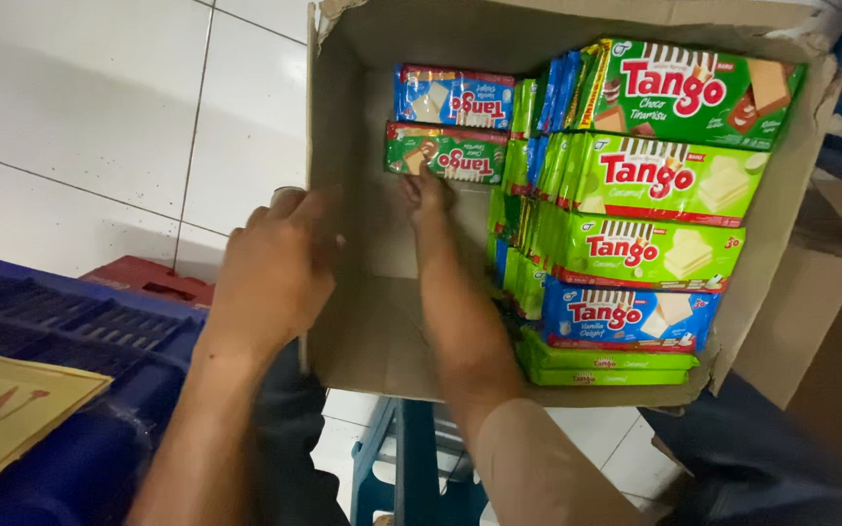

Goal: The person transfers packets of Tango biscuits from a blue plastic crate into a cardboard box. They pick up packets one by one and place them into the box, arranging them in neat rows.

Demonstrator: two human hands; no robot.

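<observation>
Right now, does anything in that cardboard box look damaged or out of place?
The brown cardboard box has a torn, ragged rim at its top corners. Inside, the green and blue wafer packs are stacked fairly neatly; the right hand touches a dark green wafer pack. The left hand grips the box wall.

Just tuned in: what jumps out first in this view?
The bright green and blue wafer packs stacked along the right side of the cardboard box. Next, the right hand inside the box touching a dark green pack at the far end, below a blue pack, while the left hand grips the box's left wall.
</observation>
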